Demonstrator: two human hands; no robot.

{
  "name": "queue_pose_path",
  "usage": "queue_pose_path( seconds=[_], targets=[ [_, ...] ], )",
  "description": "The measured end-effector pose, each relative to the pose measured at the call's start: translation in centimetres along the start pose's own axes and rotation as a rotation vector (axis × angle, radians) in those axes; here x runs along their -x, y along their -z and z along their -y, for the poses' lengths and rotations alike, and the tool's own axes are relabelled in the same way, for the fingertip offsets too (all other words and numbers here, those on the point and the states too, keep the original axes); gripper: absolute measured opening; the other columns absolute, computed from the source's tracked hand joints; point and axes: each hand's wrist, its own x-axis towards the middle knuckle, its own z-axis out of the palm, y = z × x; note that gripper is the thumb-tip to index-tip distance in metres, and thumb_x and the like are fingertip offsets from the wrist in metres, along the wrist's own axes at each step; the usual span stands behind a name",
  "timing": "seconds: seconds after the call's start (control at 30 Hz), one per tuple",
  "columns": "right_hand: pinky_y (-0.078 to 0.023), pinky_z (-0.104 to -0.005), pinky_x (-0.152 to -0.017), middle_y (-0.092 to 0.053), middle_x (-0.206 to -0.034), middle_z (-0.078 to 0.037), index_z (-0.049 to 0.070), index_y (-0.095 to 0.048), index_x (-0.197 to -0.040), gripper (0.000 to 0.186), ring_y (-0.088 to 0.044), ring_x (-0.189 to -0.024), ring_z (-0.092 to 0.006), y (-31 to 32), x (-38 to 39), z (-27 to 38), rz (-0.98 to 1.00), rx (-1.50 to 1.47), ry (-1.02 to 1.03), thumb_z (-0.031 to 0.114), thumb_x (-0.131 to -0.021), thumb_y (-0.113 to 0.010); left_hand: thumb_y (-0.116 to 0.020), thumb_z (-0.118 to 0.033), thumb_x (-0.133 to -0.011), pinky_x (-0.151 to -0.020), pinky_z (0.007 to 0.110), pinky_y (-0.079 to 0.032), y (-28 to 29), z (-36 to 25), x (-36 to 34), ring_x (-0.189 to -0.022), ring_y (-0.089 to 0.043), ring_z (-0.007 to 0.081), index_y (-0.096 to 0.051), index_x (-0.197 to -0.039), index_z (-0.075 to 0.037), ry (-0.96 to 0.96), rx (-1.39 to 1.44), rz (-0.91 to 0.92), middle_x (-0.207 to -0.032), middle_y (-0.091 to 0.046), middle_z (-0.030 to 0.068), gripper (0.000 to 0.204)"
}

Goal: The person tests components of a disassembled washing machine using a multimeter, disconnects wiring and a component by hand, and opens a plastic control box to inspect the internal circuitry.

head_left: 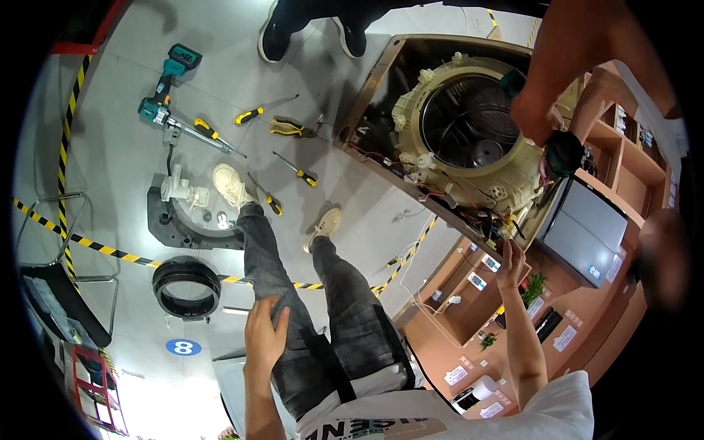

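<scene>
My left hand (265, 334) hangs by my thigh with its fingers apart, holding nothing. My right hand (511, 264) grips the lower frame edge of an opened washing machine (370, 110), beside bundled wires (506, 220). Inside the machine, a cream tub (411, 110) surrounds the steel drum (462, 110). A co-worker's hand (532, 110) reaches in from the upper right, close to a dark round component (563, 150) at the tub's side; what those fingers hold is partly hidden.
A cordless driver (158, 99), screwdrivers (304, 176), pliers (290, 126), a grey curved part (165, 227) and a black rubber ring (169, 286) lie on the floor. A chair (59, 308) stands left, shelving (631, 169) right. A co-worker's shoes (273, 40) are ahead, near striped tape (110, 249).
</scene>
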Motion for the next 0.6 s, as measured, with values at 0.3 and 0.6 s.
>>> queue_pose_path(
  seconds=[0.3,0.6],
  targets=[
    [-0.038,-0.0321,-0.057,-0.055,-0.064,-0.010,-0.004,-0.056,-0.072,0.037,-0.051,-0.060,-0.0180,0.2,-0.2,0.8,0.019,0.003,-0.021,0.025,-0.093,-0.048,-0.062,-0.013,-0.087,-0.088,0.038,-0.047,-0.4,-0.4,-1.2,-0.101,-0.060,0.0323,-0.058,-0.110,0.002,0.005,0.017,0.013,-0.106,-0.062,0.0198,0.028],
    [-0.038,-0.0326,-0.058,-0.054,-0.067,-0.012,-0.005,-0.057,-0.074,0.037,-0.052,-0.061,-0.0200,0.2,-0.2,0.9,0.012,-0.016,-0.041,0.025,-0.093,-0.049,-0.062,-0.015,-0.087,-0.085,0.040,-0.047,-1.4,-0.8,-1.9,-0.098,-0.060,0.0349,-0.059,-0.108,0.001,-0.035,-0.003,0.015,-0.103,-0.062,0.0185,0.027]
  ],
)
